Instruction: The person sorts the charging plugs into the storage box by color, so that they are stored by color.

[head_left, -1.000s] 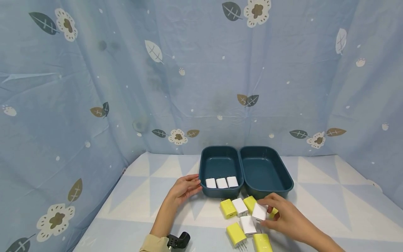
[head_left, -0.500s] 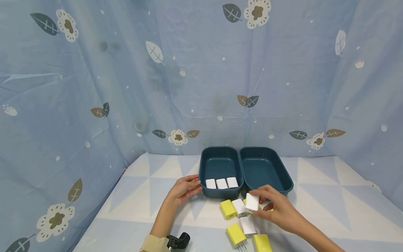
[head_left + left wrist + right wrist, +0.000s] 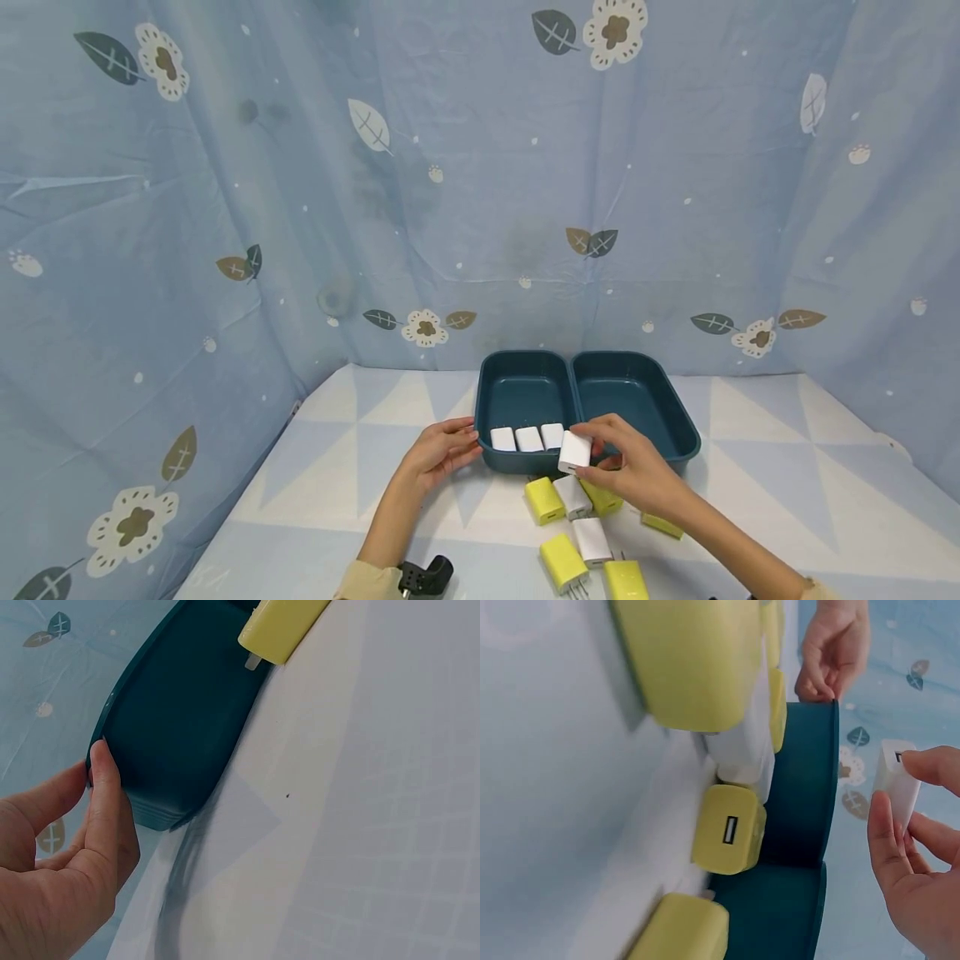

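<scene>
The white adapter (image 3: 574, 452) is held in the air by the right hand (image 3: 632, 467); in the head view it is seen at the front right corner of the left bin (image 3: 525, 392), but its height over the bin cannot be judged. The adapter is pinched in the grip of this hand: the thumb is put near the end with the port (image 3: 899, 757), and the fingers are placed farther along the body. By the left hand (image 3: 439, 450) the left side of the same bin is touched; whether its edge is also pinched cannot be told.

The adapter is judged to be light, stiff and not easily broken, but the smooth casing may be slightly slippery. It is best taken by two opposite sides of the body, with the prong end left free.

The long axis seems to be directed from the person toward the curtain (image 3: 525, 167), a little tilted. The port is turned toward the person; the far end is hidden.
</scene>
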Demonstrator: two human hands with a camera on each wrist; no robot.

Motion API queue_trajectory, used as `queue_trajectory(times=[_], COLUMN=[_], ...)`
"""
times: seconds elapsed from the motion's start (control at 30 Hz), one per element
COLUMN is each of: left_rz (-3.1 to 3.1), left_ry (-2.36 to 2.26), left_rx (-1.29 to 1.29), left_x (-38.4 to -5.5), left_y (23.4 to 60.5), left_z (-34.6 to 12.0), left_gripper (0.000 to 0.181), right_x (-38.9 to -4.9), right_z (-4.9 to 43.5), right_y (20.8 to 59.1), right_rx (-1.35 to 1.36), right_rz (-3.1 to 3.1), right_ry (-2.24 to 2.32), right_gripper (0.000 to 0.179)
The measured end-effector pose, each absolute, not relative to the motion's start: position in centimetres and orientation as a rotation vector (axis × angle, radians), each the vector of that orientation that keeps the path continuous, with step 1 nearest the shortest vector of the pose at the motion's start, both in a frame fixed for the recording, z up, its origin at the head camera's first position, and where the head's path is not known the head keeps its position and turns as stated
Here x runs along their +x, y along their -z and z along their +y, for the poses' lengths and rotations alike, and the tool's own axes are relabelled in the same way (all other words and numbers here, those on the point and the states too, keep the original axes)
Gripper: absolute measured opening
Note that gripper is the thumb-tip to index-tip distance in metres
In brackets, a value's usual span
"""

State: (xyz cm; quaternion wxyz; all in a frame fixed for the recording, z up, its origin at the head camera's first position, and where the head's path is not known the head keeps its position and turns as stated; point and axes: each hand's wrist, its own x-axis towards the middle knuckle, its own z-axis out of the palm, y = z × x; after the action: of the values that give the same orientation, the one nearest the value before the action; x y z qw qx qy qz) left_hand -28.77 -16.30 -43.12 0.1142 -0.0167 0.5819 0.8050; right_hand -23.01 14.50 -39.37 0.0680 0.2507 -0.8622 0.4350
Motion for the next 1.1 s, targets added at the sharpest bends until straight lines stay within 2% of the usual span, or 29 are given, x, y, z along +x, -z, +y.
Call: queue_trajectory(times=[0.5, 1.1], left_rz=[1.71, 1.703], left_ry=[-2.361, -2.359], left_rx=[-0.014, -0.003], left_x=[-28.7, -29.0], left_y=[43.4, 43.4], left_z=[-16.4, -16.4], left_gripper=[0.046, 0.046], right_x=[-27.4, -31.9], right_z=[11.3, 8.8], right_y=[39.0, 40.0], right_rx=[0.776, 0.672], right_rz=[-2.596, -2.671], right_ry=[-1.288, -1.247], right_gripper=[0.047, 0.045])
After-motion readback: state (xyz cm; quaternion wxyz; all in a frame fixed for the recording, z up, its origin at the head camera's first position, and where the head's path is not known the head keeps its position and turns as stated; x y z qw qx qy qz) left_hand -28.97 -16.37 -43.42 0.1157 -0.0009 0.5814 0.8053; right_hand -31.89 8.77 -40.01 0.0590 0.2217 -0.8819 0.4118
